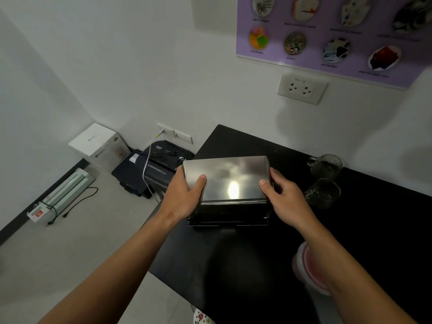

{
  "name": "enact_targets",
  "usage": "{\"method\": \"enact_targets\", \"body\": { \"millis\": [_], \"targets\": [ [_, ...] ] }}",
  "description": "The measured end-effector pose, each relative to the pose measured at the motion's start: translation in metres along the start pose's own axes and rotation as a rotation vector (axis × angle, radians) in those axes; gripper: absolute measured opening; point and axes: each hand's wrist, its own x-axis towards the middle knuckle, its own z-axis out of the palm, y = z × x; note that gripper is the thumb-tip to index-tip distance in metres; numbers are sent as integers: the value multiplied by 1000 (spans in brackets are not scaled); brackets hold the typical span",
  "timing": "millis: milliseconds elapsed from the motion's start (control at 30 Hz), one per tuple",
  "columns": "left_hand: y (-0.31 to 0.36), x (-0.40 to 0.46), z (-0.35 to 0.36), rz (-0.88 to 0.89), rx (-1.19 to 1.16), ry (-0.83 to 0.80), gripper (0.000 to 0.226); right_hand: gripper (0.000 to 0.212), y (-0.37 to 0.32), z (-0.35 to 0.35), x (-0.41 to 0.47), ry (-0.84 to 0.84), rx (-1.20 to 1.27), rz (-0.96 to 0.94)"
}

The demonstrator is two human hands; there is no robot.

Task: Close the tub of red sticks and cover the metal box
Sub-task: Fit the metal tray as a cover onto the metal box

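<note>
A shiny metal lid (230,177) lies on top of the dark metal box (228,212) at the left end of the black table (374,230). My left hand (187,195) grips the lid's left edge, thumb on top. My right hand (284,195) grips its right edge the same way. Near the table's front, partly hidden behind my right forearm, stands a translucent tub (308,268) with red contents and a lid on it.
Two glass mugs (325,181) stand right of the box near the wall. On the floor to the left are a black shredder (161,164), a white carton (100,145) and a white laminator (63,194) with cords. A wall socket (301,88) is above the table.
</note>
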Motion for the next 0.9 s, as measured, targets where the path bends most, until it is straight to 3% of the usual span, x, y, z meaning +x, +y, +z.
{"method": "enact_targets", "body": {
  "millis": [333,500,600,733,900],
  "targets": [
    [5,-8,-1,87,93,26,59,58,0,-22,5,-167,-26,-28],
    [12,-21,3,160,420,33,80,48,3,-36,0,-145,-136,-182],
    [24,-32,12,370,610,20,74,66,11,-49,-4,-220,-290,-331],
    [32,-38,28,551,733,-122,79,92,13,-56,2,-361,-637,-538],
    [38,-41,41,666,773,-104,73,92,12,-52,12,-335,-783,-675]
  ]
}}
